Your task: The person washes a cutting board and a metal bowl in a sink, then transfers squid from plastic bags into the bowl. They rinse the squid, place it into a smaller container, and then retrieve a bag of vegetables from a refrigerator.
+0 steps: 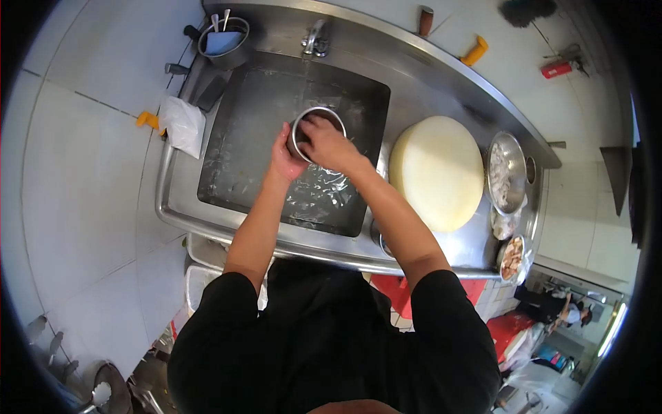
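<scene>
Over the sink (238,165), which holds water, a round steel container (333,115) is tilted so that its mouth faces up toward me. My left hand (284,160) grips it by the left side and underside. My right hand (327,143) reaches into the mouth with bent fingers; whatever they hold or press against in there is hidden. Behind the container, the metal faucet (315,40) stands at the back wall of the sink. Ripples and bright reflections show on the water below my hands.
Right of the sink sits a thick round cutting board (438,172). Beyond it are a steel bowl (505,172) with pale pieces and a smaller bowl (512,257) of chopped food. A steel pot (238,52) with utensils and a white plastic bag (183,125) sit left. Another person (552,307) appears far right.
</scene>
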`<action>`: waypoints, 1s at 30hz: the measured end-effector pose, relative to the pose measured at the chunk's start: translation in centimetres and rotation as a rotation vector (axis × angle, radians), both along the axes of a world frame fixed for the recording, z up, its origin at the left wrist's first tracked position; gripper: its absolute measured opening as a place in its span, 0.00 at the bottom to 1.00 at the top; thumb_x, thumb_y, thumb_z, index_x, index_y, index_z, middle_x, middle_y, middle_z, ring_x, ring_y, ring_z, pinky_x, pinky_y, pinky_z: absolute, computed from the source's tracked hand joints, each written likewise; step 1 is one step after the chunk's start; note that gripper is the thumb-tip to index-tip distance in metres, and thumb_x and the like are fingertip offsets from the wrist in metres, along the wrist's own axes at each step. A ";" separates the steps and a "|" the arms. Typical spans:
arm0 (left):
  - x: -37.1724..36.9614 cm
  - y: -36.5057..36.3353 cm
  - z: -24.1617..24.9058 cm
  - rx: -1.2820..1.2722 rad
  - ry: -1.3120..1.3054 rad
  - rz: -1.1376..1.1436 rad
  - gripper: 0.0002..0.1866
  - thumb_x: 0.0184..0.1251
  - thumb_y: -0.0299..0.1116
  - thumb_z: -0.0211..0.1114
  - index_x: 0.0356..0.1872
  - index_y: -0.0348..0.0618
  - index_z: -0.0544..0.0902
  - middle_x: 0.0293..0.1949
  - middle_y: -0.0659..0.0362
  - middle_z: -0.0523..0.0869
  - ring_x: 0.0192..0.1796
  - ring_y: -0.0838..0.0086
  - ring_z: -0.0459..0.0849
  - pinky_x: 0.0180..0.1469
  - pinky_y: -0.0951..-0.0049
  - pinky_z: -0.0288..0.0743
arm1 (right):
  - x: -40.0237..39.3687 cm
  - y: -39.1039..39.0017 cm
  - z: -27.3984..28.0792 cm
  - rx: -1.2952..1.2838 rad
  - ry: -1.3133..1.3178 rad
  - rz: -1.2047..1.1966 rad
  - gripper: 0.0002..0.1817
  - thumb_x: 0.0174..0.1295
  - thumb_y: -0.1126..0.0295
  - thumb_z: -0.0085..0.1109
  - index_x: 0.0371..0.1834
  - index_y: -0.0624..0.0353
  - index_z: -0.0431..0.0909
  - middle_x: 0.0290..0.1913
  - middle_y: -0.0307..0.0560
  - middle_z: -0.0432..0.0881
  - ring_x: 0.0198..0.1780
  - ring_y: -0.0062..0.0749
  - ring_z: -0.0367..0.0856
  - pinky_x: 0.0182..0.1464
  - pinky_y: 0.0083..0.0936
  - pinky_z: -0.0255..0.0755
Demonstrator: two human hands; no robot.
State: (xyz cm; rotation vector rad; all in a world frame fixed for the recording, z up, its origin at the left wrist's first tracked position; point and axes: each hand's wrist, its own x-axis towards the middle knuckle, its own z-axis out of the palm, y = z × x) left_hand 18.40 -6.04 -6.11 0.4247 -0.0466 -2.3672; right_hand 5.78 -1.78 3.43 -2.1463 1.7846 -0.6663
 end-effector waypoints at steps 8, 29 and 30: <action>0.3 3.2 -0.7 -0.043 -0.245 -0.141 0.25 0.68 0.53 0.58 0.56 0.44 0.78 0.55 0.52 0.81 0.59 0.57 0.77 0.63 0.51 0.68 | 0.9 2.9 -4.3 0.648 -0.380 -0.296 0.24 0.60 0.63 0.53 0.58 0.63 0.75 0.52 0.66 0.79 0.56 0.58 0.76 0.61 0.45 0.68; -0.6 7.1 -0.6 0.007 -0.530 -0.314 0.20 0.64 0.50 0.65 0.50 0.49 0.81 0.48 0.59 0.84 0.51 0.66 0.82 0.57 0.59 0.74 | -3.8 12.1 -7.9 0.713 -2.464 -0.436 0.12 0.61 0.57 0.54 0.38 0.51 0.79 0.33 0.44 0.82 0.33 0.38 0.80 0.27 0.31 0.75; -1.0 7.5 -0.4 0.062 -0.455 -0.329 0.20 0.64 0.50 0.65 0.50 0.49 0.80 0.49 0.59 0.84 0.52 0.66 0.82 0.59 0.60 0.73 | -4.6 13.0 -7.0 0.693 -2.480 -0.418 0.11 0.62 0.58 0.54 0.39 0.51 0.78 0.33 0.44 0.81 0.34 0.40 0.81 0.27 0.31 0.75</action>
